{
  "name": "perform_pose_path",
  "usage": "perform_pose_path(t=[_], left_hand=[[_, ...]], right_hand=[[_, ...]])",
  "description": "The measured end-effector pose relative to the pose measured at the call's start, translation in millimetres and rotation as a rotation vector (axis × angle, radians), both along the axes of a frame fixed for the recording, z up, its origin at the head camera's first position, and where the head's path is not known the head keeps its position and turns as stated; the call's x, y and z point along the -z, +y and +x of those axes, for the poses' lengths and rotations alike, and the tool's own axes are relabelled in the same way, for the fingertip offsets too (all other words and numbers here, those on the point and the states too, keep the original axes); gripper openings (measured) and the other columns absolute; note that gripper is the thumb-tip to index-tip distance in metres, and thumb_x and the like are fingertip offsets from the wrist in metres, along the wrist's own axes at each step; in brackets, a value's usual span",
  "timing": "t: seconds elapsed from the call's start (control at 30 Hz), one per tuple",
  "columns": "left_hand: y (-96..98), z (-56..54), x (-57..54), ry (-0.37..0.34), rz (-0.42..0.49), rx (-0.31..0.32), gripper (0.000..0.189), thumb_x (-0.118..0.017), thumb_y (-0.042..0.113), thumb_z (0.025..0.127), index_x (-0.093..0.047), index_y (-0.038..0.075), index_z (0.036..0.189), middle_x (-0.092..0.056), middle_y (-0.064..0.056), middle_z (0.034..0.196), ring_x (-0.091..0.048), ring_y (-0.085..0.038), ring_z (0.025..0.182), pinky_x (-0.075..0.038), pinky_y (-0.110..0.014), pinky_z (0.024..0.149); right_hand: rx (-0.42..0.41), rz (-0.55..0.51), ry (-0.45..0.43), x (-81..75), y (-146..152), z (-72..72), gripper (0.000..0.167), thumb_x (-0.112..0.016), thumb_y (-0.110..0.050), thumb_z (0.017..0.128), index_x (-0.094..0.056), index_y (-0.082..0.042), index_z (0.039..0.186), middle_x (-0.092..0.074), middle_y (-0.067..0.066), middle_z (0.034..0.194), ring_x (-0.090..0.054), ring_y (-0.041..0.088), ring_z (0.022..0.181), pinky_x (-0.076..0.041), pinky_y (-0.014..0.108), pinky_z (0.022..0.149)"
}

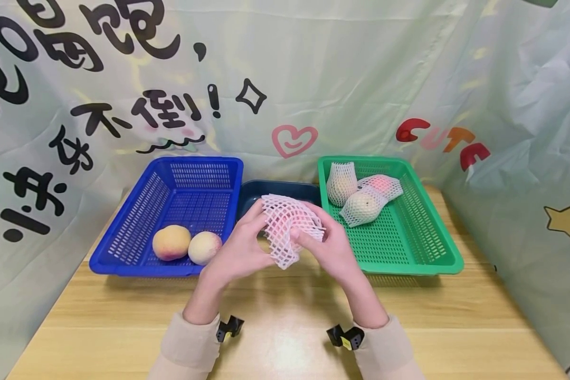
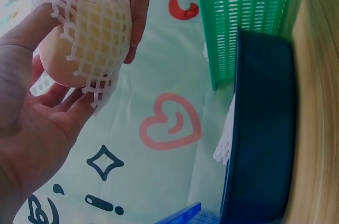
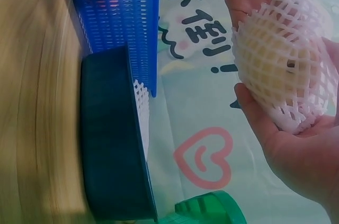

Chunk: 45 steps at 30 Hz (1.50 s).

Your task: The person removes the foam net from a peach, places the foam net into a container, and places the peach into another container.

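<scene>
left wrist alone shows partly bare the netted peach (image 2: pixel 87 46) both hands (image 1: pixel 239 248) (image 1: pixel 334 243) clasp, fingers curled.

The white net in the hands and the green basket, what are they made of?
The white net looks like soft, matte plastic foam: its puffy strands bend around the peach. The green basket is probably hard, slightly shiny plastic, judging by its smooth rim and even rows of holes.

Peach (image 2: pixel 59 64) half-veiled (white netting (image 2: pixel 100 33)), top-left lettering (image 1: pixel 18 97) cropped.
</scene>
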<state>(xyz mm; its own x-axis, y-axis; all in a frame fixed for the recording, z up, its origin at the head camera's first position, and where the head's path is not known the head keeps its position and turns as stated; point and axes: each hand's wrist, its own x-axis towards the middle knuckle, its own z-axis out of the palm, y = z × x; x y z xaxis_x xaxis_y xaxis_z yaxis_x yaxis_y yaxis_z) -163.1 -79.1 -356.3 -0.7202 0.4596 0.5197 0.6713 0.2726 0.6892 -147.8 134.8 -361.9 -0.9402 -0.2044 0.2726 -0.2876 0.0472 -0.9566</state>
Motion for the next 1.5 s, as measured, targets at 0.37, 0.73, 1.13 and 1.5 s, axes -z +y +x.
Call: perform_pose_path(t=[0.37,0.73,1.13,1.5], left_hand=[[-0.1,1.5,-0.2,-0.017,-0.013,-0.063,0.075,-0.087,0.001,0.061,-0.064,0.006,0.132,-0.050,-0.010,0.148,-0.046,-0.027,0.140,-0.039,-0.048,0.117],[0.9,-0.4,1.6,0.007,0.023,-0.073,0.078,-0.090,0.004,0.064,-0.062,0.008,0.136,-0.049,-0.007,0.149,-0.045,-0.022,0.139,-0.039,-0.045,0.117],[1.9,-1.3,0.0,0.025,0.161,0.015,0.063,-0.087,-0.003,0.071,-0.064,0.004,0.129,-0.049,-0.007,0.143,-0.053,-0.023,0.129,-0.051,-0.033,0.106],[-2.5,-2.8,-0.8,-0.034,0.218,-0.028,0.075,-0.087,0.000,0.073,-0.059,0.012,0.141,-0.051,-0.002,0.146,-0.054,-0.021,0.129,-0.056,-0.034,0.097]], right_hand=[[-0.016,-0.152,0.062,-0.1,-0.7,-0.3,0.049,-0.064,-0.002,0.100,-0.054,0.000,0.147,-0.062,0.021,0.137,-0.067,0.017,0.114,-0.058,0.029,0.090],[0.141,-0.248,0.147,1.7,-3.8,-1.8,0.032,-0.065,0.004,0.097,-0.067,0.012,0.128,-0.075,0.005,0.122,-0.070,0.017,0.114,-0.056,0.030,0.096],[0.328,-0.297,0.068,0.5,-3.1,-4.1,0.027,-0.075,0.004,0.091,-0.072,0.010,0.117,-0.078,0.000,0.099,-0.073,0.011,0.088,-0.060,0.025,0.077],[0.386,-0.351,-0.032,-2.8,2.3,-6.9,0.025,-0.073,0.009,0.090,-0.072,0.004,0.115,-0.077,-0.001,0.089,-0.073,0.010,0.078,-0.060,0.023,0.068]])
